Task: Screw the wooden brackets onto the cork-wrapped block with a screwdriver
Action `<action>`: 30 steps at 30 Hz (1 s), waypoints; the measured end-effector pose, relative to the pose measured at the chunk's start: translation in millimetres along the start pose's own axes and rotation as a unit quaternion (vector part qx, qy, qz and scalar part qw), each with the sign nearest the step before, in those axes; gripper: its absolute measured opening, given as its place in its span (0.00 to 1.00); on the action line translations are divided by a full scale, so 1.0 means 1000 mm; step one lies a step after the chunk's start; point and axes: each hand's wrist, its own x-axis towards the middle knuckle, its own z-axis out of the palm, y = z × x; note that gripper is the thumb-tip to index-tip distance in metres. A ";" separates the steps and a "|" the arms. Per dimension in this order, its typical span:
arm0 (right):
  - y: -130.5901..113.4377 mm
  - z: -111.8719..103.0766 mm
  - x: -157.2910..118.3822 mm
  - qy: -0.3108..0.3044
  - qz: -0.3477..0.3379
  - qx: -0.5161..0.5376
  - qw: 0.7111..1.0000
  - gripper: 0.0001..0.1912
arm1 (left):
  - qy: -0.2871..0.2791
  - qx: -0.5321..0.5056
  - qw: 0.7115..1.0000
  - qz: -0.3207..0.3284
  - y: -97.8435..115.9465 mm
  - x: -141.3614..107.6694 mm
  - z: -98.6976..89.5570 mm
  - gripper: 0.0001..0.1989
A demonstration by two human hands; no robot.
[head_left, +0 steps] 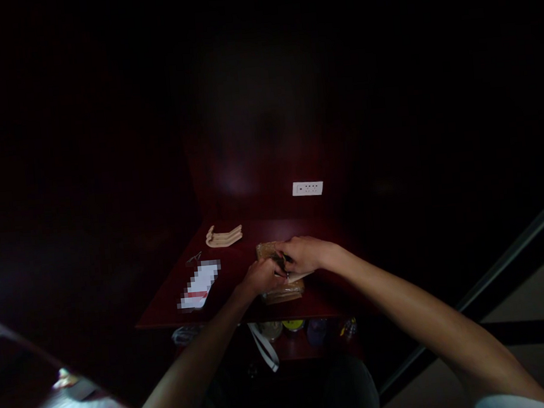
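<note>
On the dark red tabletop lies a brown block (284,294) that looks wrapped in clear film. My left hand (262,276) is over its left part, fingers closed on something small and dark that I cannot make out. From the right, my right hand (300,254) reaches in, its fingers bent and pressed together at the same spot, nearly touching the left fingers. A pale flat piece (301,277) sticks out beneath the right hand, above the block. What exactly the fingertips grip is hidden.
Several pale curved pieces (225,237) lie at the back left of the tabletop (243,311). A blurred white phone-like item (200,285) and small thin metal pieces (193,258) are on the left. A white socket plate (307,189) is on the wall. Jars (293,325) and a white strap (264,347) show below.
</note>
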 end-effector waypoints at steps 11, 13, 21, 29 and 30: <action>-0.010 -0.002 -0.001 0.001 0.045 -0.040 0.998 0.19 | 0.003 0.006 1.000 0.021 0.002 -0.001 0.000 0.10; -0.009 -0.001 -0.002 0.003 0.045 -0.046 0.998 0.19 | 0.000 0.008 1.000 0.020 0.003 -0.002 -0.001 0.10; -0.008 -0.001 -0.011 0.019 -0.004 -0.039 0.999 0.14 | 0.018 0.006 0.999 0.029 0.001 -0.002 0.001 0.11; -0.006 -0.001 -0.011 0.010 0.004 -0.025 1.000 0.17 | 0.003 -0.001 1.000 0.012 0.005 -0.005 -0.002 0.10; -0.006 -0.001 -0.010 0.007 0.003 -0.023 1.000 0.17 | 0.002 -0.001 1.000 0.013 0.005 -0.005 -0.002 0.10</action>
